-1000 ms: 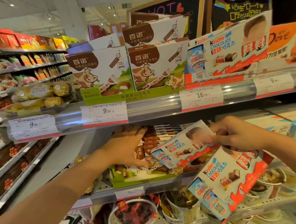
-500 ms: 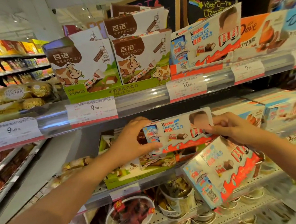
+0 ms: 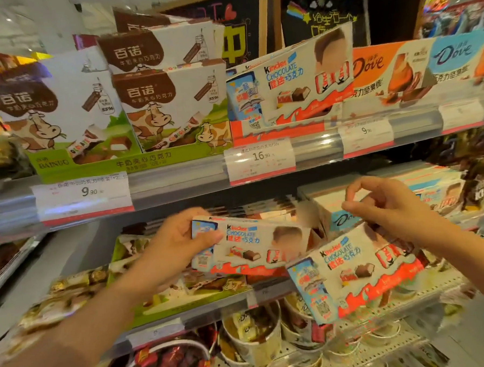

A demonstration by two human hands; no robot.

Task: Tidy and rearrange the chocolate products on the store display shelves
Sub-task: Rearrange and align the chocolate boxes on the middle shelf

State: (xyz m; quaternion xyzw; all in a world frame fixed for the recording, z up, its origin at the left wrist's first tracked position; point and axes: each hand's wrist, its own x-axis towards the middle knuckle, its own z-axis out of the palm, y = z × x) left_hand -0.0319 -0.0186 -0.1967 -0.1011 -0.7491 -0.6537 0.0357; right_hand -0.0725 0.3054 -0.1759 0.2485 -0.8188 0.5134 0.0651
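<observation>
Left hand (image 3: 176,245) grips the Kinder box (image 3: 255,244) by its left end — thumb on the front. Right hand (image 3: 388,206) just above the tilted Kinder display box (image 3: 360,269) — fingers loosely curled, holding nothing.

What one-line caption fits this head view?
Left hand grips a Kinder Chocolate box at the middle shelf; right hand, fingers curled, hovers above a tilted second Kinder box.

"Kinder CHOCOLATE" printed on the box (image 3: 255,244) gripped by the left hand (image 3: 177,248), on the tilted box (image 3: 357,270) below it and on the upper-shelf box (image 3: 294,82); "BAINUO" on the green tray (image 3: 94,165); "Dove" on the orange box (image 3: 380,69); "9.90" and "16.90" on price tags (image 3: 84,194) (image 3: 259,160).
</observation>
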